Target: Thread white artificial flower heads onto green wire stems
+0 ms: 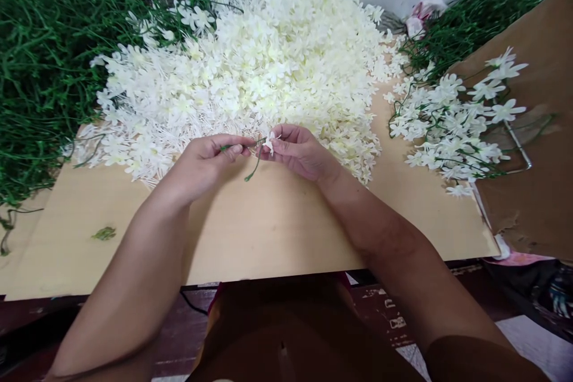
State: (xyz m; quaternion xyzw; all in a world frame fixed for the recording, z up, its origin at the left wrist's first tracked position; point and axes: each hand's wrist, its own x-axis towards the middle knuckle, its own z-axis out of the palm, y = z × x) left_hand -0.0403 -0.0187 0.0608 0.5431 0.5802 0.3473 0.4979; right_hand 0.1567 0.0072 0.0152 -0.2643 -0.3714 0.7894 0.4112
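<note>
My left hand (210, 158) pinches a thin green stem (253, 168) that droops below my fingers. My right hand (298, 149) pinches a small white flower head (270, 142) right at the stem's end. Both hands meet over a pale wooden board (250, 233), just in front of a big heap of loose white flower heads (259, 54). The fingers of both hands are closed.
Piles of green stems lie at the far left (40, 71) and back right (483, 12). Assembled white-flower sprigs (452, 119) rest at the right, partly on a brown cardboard sheet (537, 191). A small green scrap (104, 233) lies on the board's left.
</note>
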